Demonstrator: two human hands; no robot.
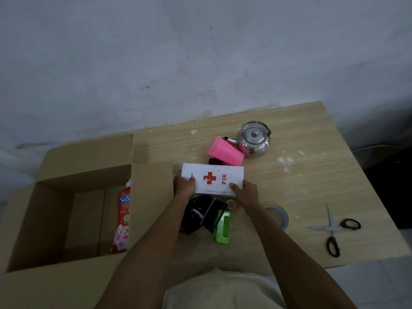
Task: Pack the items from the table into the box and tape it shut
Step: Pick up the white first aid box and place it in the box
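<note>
- Gripping the white first-aid box (pixel 219 175) at its short ends, the left hand (pixel 185 186) and right hand (pixel 244 194) each lay a thumb on top; the other fingers are hidden.
- Its long axis runs left to right over the table (pixel 312 175), just beside the open cardboard box (pixel 84 175).
- Its top bears a red cross and red "P3K".

Left hand (pixel 186 186) and right hand (pixel 244 193) grip the first-aid box (pixel 211 179).

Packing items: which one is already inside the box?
The red bottle, against the box's right wall; the kettle, pink cup and first-aid case are outside it.
</note>
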